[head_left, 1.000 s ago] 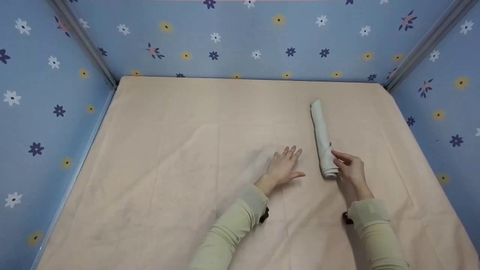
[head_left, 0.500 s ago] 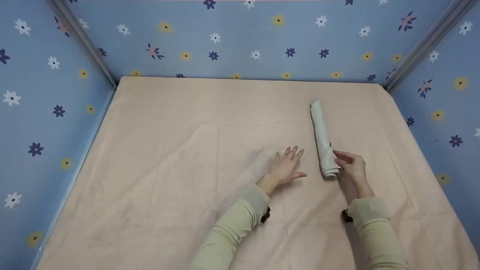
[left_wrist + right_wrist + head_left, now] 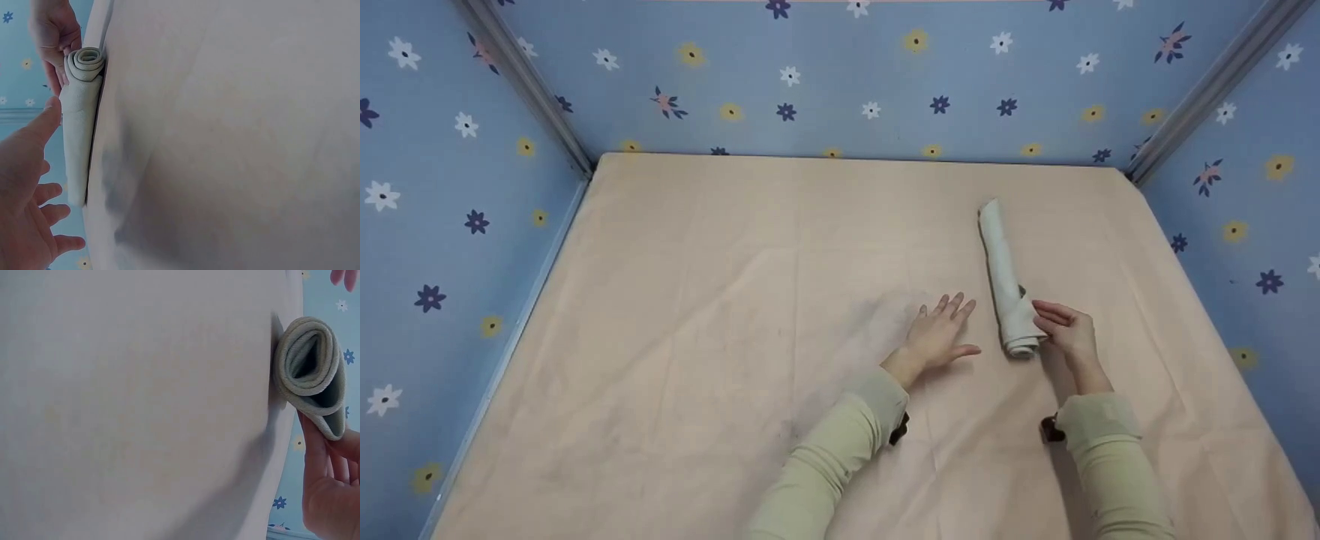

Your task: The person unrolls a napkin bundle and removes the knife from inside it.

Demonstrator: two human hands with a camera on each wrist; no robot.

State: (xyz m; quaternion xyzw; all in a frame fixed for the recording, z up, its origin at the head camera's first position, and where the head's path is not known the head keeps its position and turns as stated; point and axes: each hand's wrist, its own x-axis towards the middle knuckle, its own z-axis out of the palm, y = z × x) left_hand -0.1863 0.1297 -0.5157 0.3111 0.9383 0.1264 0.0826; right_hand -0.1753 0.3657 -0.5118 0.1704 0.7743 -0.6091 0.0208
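A pale grey-green cloth [image 3: 1002, 270], rolled into a long tube, lies on the right half of the table, its spiral end towards me. My right hand [image 3: 1071, 339] pinches the loose outer edge near that end. In the right wrist view, thumb and fingers of the right hand [image 3: 332, 500] hold this flap of the cloth [image 3: 304, 386], drawn a little away from the coil. Left of the roll, my left hand [image 3: 936, 336] has its fingers spread, palm down over the table, apart from the cloth. The left wrist view shows the left hand [image 3: 25, 191] holding nothing.
A light peach cover with creases lies over the table [image 3: 697, 300]. Blue flower-patterned panels [image 3: 840, 75] stand at the back and both sides, with grey metal posts [image 3: 1207, 90] at the corners. Dark devices sit at both wrists.
My right hand has drawn the cloth's loose edge slightly to the right, so the flap stands farther off the roll. The left hand has shifted a little to the right, fingers still spread.
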